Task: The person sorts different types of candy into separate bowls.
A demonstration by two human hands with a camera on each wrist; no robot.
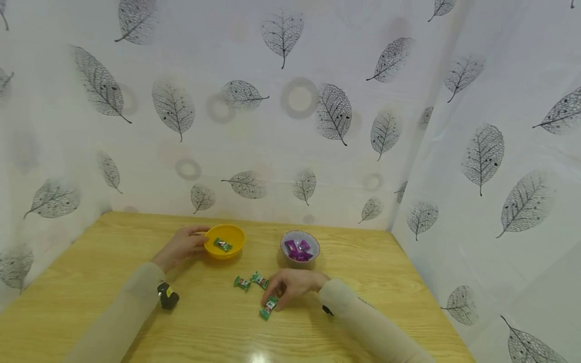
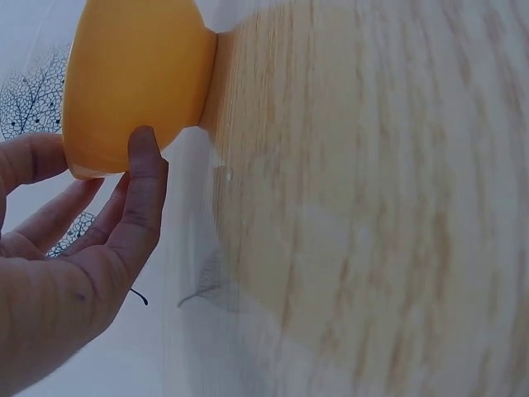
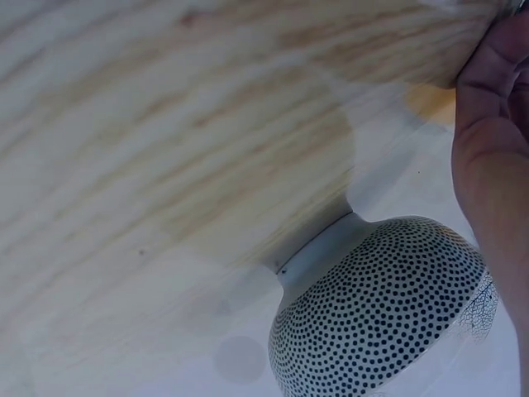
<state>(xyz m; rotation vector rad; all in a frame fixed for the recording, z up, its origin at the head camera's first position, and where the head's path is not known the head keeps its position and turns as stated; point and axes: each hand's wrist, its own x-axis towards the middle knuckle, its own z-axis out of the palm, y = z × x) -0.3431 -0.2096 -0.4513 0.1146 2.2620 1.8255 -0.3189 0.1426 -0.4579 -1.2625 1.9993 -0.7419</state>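
Note:
At the back left of the table stands a yellow bowl (image 1: 233,248) with one green-wrapped candy (image 1: 223,245) inside. My left hand (image 1: 183,246) holds that bowl by its left side; in the left wrist view, thumb and fingers touch the yellow wall (image 2: 136,74). Nearer the front, my right hand (image 1: 292,287) pinches a green-wrapped candy (image 1: 269,307) at or just above the tabletop. Two more green candies, one on the left (image 1: 242,283) and one partly beside my fingers (image 1: 259,280), lie on the wood. In the right wrist view the right fingertips are mostly cut off.
Behind my right hand is a speckled bowl (image 1: 300,237) with several purple-wrapped candies (image 1: 299,250); its dotted outside (image 3: 372,306) shows in the right wrist view. The wooden table (image 1: 204,322) meets a leaf-patterned curtain (image 1: 272,151) at the back and the right.

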